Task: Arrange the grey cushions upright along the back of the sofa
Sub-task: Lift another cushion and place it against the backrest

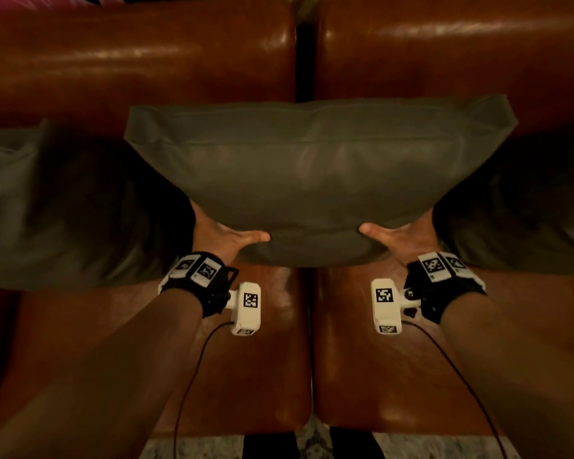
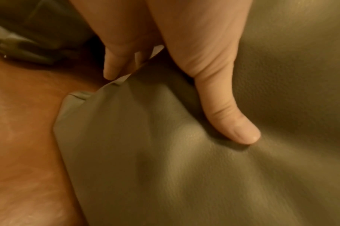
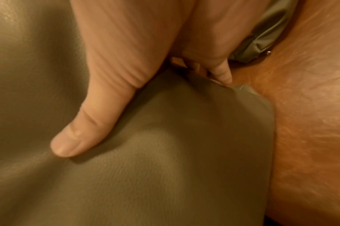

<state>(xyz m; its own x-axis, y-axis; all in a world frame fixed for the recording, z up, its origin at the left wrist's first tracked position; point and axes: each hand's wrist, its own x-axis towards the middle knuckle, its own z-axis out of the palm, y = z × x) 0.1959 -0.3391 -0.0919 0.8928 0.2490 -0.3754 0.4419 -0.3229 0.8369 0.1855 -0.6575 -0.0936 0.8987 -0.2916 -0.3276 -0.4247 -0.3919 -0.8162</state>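
A large grey cushion (image 1: 315, 173) stands in the middle of the brown leather sofa (image 1: 140, 61), its top edge near the backrest. My left hand (image 1: 226, 238) grips its lower left corner, thumb pressed into the front face and fingers tucked behind. My right hand (image 1: 398, 236) grips the lower right corner the same way. In the left wrist view the left hand (image 2: 165, 76) pinches the grey cushion (image 2: 184, 168) at its seam. The right wrist view shows the right hand (image 3: 146, 91) pinching the grey cushion (image 3: 165, 168) likewise.
A second grey cushion (image 1: 47, 207) lies against the backrest at the left, and a third grey cushion (image 1: 524, 207) sits at the right. Brown seat cushions (image 1: 272, 359) spread below my wrists, with a gap between them. Patterned floor (image 1: 312, 445) shows at the bottom edge.
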